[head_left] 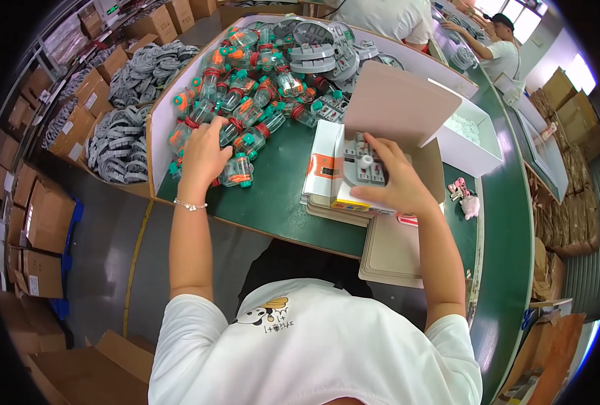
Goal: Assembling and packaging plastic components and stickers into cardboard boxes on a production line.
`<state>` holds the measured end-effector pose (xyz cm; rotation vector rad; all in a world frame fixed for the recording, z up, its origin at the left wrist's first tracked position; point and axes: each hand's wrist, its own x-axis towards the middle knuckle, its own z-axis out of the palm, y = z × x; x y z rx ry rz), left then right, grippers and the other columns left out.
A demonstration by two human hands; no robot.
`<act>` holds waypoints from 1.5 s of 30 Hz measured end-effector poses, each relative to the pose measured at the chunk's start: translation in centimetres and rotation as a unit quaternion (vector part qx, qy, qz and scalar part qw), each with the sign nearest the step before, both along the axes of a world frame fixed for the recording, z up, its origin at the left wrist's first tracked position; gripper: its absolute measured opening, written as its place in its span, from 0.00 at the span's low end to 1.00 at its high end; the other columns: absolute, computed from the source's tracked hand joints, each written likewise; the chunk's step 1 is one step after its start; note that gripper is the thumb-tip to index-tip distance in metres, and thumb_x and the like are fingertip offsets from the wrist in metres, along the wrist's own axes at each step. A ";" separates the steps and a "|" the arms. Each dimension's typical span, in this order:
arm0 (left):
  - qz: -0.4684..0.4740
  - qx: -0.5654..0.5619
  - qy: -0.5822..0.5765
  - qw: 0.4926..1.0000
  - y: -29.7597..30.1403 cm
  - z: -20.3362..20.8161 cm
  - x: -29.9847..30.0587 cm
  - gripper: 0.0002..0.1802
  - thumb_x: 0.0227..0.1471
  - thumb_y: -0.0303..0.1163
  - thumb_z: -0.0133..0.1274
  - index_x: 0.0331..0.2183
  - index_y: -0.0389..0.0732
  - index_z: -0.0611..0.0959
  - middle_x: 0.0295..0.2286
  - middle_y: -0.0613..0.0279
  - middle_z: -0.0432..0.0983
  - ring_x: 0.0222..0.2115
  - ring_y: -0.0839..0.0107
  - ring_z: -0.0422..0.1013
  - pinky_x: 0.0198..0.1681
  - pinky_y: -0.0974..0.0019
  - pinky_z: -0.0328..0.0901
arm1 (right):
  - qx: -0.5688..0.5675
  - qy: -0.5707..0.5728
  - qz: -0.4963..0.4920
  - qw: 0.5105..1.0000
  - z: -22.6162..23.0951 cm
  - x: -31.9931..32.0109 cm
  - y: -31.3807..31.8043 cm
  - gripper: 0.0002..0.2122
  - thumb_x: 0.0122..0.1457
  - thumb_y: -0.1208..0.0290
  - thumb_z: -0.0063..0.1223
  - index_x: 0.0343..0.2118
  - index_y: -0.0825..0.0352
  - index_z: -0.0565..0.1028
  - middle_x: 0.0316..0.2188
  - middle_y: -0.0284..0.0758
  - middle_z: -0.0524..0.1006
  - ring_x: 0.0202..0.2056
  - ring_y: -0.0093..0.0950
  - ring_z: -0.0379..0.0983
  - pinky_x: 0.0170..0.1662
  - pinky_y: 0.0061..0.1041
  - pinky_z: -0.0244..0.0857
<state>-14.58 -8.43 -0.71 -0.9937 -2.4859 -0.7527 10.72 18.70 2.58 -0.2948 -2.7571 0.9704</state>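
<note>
My left hand (207,150) reaches over a heap of clear plastic jars (249,111) with green ends, orange parts inside and red rings. Its index finger and thumb are apart at the near side of the heap, touching or just above the jars. In front of me stands an open carton (344,197) with its lid (398,101) raised. Inside it sits a grey plastic piece (371,169) with compartments and a white knob. My right hand (401,177) spans this piece, thumb on the near side and fingers on the far side. Part of its grip is hidden.
More grey pieces (313,57) lie behind the jars. Flattened cardboard (391,253) juts over the green table's (266,216) near edge. Right of the carton are a white box (485,152) and a pink trinket (471,206). Other people work beyond. Cartons (121,145) of grey parts stand left.
</note>
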 end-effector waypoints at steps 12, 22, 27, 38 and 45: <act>-0.053 0.156 0.054 0.985 1.1 1.6 0.9 0.15 0.49 0.27 0.63 0.41 0.38 0.83 0.36 0.53 0.82 0.30 0.61 0.78 0.33 0.65 0.70 | 0.162 0.251 -0.085 0.951 1.6 3.6 -1.6 0.33 0.52 0.64 0.67 0.60 0.66 0.67 0.60 0.47 0.65 0.59 0.42 0.64 0.60 0.37 0.60; -0.338 0.340 0.048 0.876 11.1 6.5 16.3 0.12 0.43 0.23 0.67 0.33 0.36 0.83 0.33 0.58 0.82 0.30 0.69 0.78 0.33 0.69 0.72 | -0.200 0.278 -0.248 0.906 -3.2 10.1 -0.3 0.19 0.68 0.64 0.44 0.59 0.67 0.67 0.54 0.39 0.70 0.55 0.32 0.67 0.57 0.34 0.62; -0.352 0.155 0.050 0.922 17.6 1.5 18.7 0.14 0.43 0.33 0.68 0.30 0.37 0.82 0.30 0.62 0.82 0.32 0.65 0.76 0.37 0.64 0.71 | -0.256 0.155 -0.191 0.935 -5.0 10.8 0.6 0.22 0.72 0.59 0.33 0.61 0.68 0.62 0.55 0.38 0.68 0.56 0.28 0.65 0.59 0.31 0.59; -0.413 0.075 0.114 0.901 14.6 2.1 19.7 0.16 0.48 0.39 0.65 0.35 0.38 0.84 0.38 0.57 0.82 0.43 0.61 0.73 0.51 0.55 0.64 | -0.050 0.047 -0.264 0.962 -4.2 9.2 3.0 0.14 0.64 0.64 0.50 0.32 0.72 0.78 0.22 0.35 0.79 0.24 0.23 0.74 0.32 0.25 0.68; -0.192 0.253 -0.097 0.943 8.7 0.0 15.1 0.20 0.49 0.36 0.64 0.42 0.34 0.82 0.40 0.58 0.77 0.42 0.58 0.69 0.50 0.58 0.63 | -0.054 0.184 -0.412 0.891 -4.3 14.3 2.7 0.15 0.61 0.67 0.53 0.23 0.76 0.76 0.15 0.34 0.76 0.16 0.21 0.69 0.22 0.24 0.63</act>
